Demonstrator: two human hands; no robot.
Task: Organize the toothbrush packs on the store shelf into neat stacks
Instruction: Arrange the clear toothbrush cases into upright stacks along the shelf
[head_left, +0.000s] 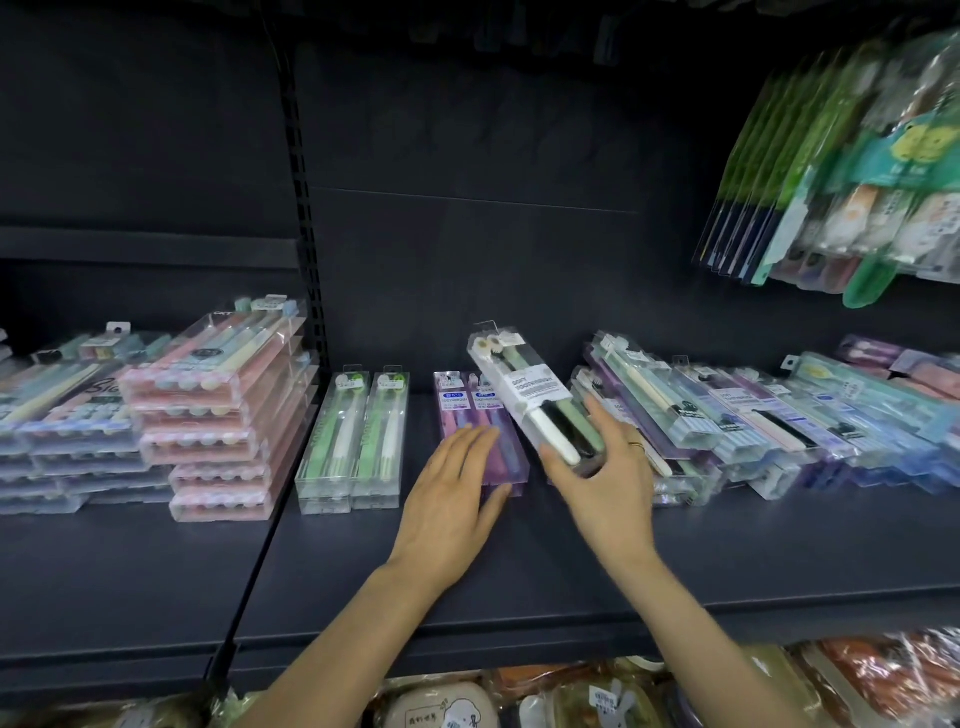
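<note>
My right hand (605, 470) grips a clear toothbrush pack (530, 395) with white, black and green brushes, lifted and tilted above the dark shelf (519, 561). My left hand (452, 499) lies flat, fingers spread, on the near end of a purple and pink pack stack (462, 410). Left of that lie two neat green pack stacks (356, 441). To the right, a loose, leaning heap of purple and blue packs (727, 421) spreads along the shelf.
Tall stacks of pink packs (223, 415) and blue packs (57, 415) fill the left shelf section past the upright post (306, 208). Hanging green packets (831, 166) jut out at upper right. Wrapped goods (571, 696) fill the shelf below.
</note>
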